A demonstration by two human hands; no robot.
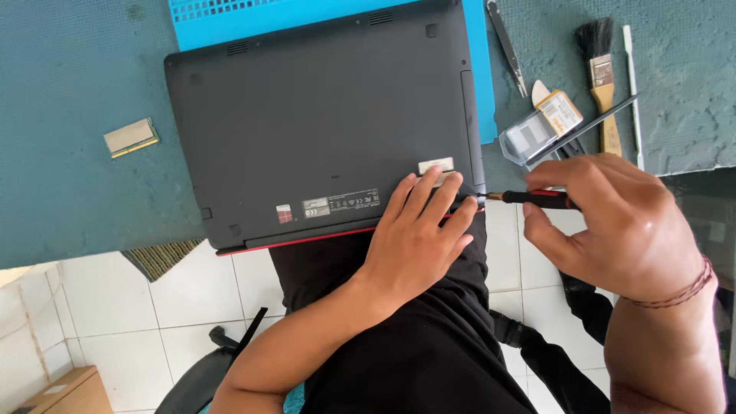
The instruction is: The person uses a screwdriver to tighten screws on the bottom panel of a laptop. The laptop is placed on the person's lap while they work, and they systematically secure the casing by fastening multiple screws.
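Laptop (322,130): dark grey, closed, lying underside up at centre frame on the teal worktop (69,115). Its near edge, trimmed red, overhangs the worktop's front edge above the person's lap. Labels sit along the lower part of the base.

Left hand (418,238): lower centre, palm down, fingers spread flat on the laptop's lower right corner. Grip apart, clamped on nothing, only pressing.

Right hand (621,222): right of frame, a cord bracelet at the wrist. Grip together on the screwdriver (529,198), thumb and fingers pinching the handle.

Screwdriver: red and black handle, lying roughly level, its tip pointing left and meeting the laptop's right edge just beside the left fingertips.

Blue mat (307,15): upper centre, under the laptop's far edge, showing along the right side too.

Memory module (132,137): small green and tan board, left of frame, well apart from the laptop.

Tweezers (506,46): upper right, near the mat.

Brush (602,77): wooden handle, dark bristles, upper right.

White pry stick (633,92): just right of the brush.

Clear plastic case (540,126): holding a yellow and white item, right of the laptop, above the right hand.

Cardboard box (65,391): lower left, on the white tiled floor.
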